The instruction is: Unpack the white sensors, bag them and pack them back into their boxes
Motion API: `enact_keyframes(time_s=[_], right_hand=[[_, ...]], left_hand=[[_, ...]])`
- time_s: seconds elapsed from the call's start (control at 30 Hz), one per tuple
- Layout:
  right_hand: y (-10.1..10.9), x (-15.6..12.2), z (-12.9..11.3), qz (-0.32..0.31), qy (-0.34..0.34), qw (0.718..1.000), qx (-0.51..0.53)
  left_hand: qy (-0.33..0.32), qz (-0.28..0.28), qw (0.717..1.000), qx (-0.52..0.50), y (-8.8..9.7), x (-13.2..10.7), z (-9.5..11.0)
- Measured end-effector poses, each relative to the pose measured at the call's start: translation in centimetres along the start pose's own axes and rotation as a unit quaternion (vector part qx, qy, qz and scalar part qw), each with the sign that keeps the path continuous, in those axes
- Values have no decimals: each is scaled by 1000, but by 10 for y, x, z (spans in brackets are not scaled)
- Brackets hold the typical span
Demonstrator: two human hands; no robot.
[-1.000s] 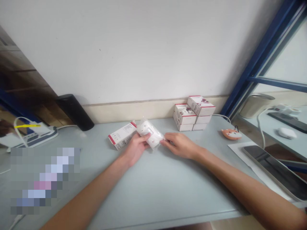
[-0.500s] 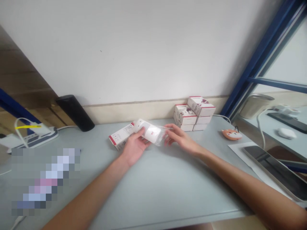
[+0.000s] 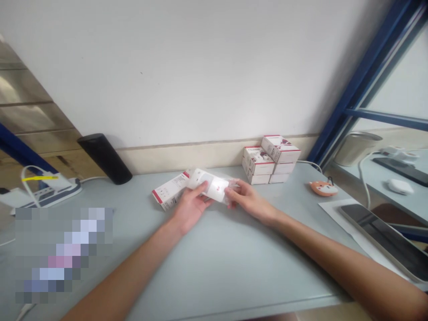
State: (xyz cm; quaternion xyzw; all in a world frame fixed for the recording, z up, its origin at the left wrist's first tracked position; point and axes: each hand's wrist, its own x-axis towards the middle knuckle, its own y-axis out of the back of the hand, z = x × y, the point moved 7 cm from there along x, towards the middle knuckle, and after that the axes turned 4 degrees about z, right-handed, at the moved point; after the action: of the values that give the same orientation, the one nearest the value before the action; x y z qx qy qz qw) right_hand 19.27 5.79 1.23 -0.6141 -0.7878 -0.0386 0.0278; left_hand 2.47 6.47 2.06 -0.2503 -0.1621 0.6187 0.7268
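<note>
Between my two hands is a white device in a clear plastic bag (image 3: 214, 188), with a grey patch and small red print on its face. My left hand (image 3: 192, 203) grips its left part, thumb on top. The thumb and fingers of my right hand (image 3: 245, 198) are closed on the right end of the bag. What the device is exactly, I cannot make out. Just behind my left hand lies a white and red box (image 3: 170, 191), its right end partly covered by the bagged device.
Small white and red boxes (image 3: 272, 160) are stacked against the wall. A black cylinder (image 3: 105, 158) and a power strip (image 3: 50, 194) are at left. An orange animal-faced object (image 3: 323, 188) and a dark-screened phone-like slab (image 3: 384, 238) on paper lie at right. The left foreground is blurred out.
My right hand has moved slightly left and closed its thumb and fingers on the bag's right end. The left hand keeps its hold, almost in place.
</note>
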Motion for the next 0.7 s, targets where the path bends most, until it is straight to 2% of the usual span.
enact_keyframes(time_s=[0.1, 0.3, 0.37, 0.47, 0.53, 0.57, 0.63, 0.7], right_hand=[[1, 0, -6, 4, 17, 1000, 26], [8, 2, -8, 42, 6, 995, 90], [14, 4, -9, 56, 7, 992, 116], [25, 7, -14, 66, 23, 987, 144], [31, 8, -21, 66, 38, 985, 153], [32, 7, -24, 64, 43, 985, 157], [33, 5, -29, 56, 41, 984, 166], [31, 4, -33, 43, 23, 983, 179]], left_hand=[[2, -4, 1000, 0, 0, 1, -1], [6, -10, 1000, 1, -3, 0, 0], [-8, -11, 999, 34, -3, -1, 2], [-55, -3, 988, 142, 2, -1, 4], [-113, -6, 962, 248, 4, -3, 6], [-153, -9, 938, 310, 4, -4, 7], [-234, -16, 871, 431, 0, -9, 10], [-284, -16, 808, 516, -5, -14, 12]])
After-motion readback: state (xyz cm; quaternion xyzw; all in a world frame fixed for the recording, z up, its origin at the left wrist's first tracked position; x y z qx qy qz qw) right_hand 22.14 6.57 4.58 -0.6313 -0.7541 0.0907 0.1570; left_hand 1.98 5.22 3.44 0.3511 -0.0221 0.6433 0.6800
